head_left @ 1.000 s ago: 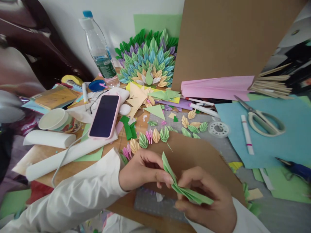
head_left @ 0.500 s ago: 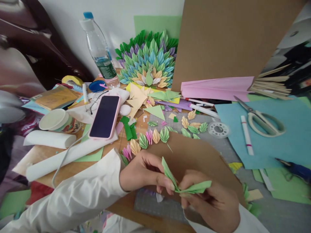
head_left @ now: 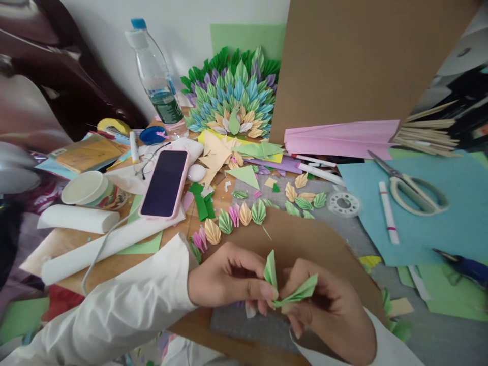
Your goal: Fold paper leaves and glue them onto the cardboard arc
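Note:
Between both hands is a pleated strip of light green paper (head_left: 299,292), bent at its middle into a V. My left hand (head_left: 232,279) pinches it near the bend, with thumb and forefinger closed. My right hand (head_left: 330,310) pinches the other arm of the V just beside the bend. Beneath the hands lies a brown cardboard piece (head_left: 305,239) with a rounded edge. Along its far left edge runs a row of folded paper leaves, among them an orange leaf (head_left: 212,231), a green leaf (head_left: 258,212) and a pink leaf (head_left: 234,215).
A paper peacock (head_left: 234,96) leans at the wall beside a tall cardboard sheet (head_left: 362,61). Scissors (head_left: 415,193) and a marker (head_left: 388,213) lie on blue paper (head_left: 430,234) at right. At left are a phone (head_left: 165,184), a paper cup (head_left: 93,190) and a water bottle (head_left: 158,81).
The two arms of the green paper strip have folded closer together, narrowing the V. My right hand has turned slightly, and my left fingers have shifted a little right.

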A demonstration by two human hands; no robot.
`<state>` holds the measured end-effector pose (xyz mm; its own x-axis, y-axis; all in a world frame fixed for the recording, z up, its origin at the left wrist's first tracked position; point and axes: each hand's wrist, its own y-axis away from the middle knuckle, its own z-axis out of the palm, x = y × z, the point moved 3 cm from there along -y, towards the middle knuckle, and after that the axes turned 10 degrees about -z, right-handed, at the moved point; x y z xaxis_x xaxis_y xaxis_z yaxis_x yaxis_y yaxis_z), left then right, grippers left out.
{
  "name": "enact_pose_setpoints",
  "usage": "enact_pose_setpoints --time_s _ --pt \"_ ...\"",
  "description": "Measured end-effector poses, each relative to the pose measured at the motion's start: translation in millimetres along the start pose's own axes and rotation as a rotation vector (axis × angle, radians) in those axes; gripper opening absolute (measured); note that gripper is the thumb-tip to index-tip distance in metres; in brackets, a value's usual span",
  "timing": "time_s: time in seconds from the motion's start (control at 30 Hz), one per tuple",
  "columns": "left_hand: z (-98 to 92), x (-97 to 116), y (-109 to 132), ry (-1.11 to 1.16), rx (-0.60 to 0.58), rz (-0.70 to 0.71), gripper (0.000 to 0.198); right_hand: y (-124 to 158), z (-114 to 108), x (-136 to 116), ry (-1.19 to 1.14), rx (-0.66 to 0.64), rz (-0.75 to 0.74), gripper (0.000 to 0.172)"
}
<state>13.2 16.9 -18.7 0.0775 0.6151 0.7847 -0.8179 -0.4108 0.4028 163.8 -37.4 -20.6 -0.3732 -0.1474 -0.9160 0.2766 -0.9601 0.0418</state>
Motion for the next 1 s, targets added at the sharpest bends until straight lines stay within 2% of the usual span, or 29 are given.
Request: enact_pose_setpoints --time_s 0.1,0.17,0.33,0.43,0.53,0.63,0.83,0.93,1.0 --pt "-1.0 2 1 0.005 0.018 -0.037 0.042 0 3 -3 -0.096 0.139 0.061 0.021" --pt "-1.1 2 1 0.005 0.010 -0.035 0.041 0 4 -6 -0.112 0.153 0.057 0.021" --pt "0.9 -1 1 -0.001 -0.023 -0.038 0.042 -1 3 -3 -0.086 0.070 0.054 0.026" --pt "2.3 -3 0 -0.024 -0.050 -0.039 0.045 -4 2 4 -0.115 -0.024 -0.004 0.023" --pt "2.2 -5 0 -0.034 -0.074 -0.057 0.045 -5 0 12 -0.138 -0.059 -0.033 0.019" --pt "0.9 -6 0 -0.048 -0.083 -0.045 0.043 -6 0 17 -0.152 -0.044 0.026 0.024" --pt "1.9 0 0 -0.166 -0.079 0.070 0.043 -11 5 13 -0.252 -0.082 0.194 0.035" --pt "4.2 0 0 -0.196 -0.116 0.075 0.044 -11 5 14 -0.328 -0.080 0.220 0.035" --pt "4.5 -1 0 -0.204 -0.115 0.076 0.045 -10 3 15 -0.347 -0.097 0.184 0.031"
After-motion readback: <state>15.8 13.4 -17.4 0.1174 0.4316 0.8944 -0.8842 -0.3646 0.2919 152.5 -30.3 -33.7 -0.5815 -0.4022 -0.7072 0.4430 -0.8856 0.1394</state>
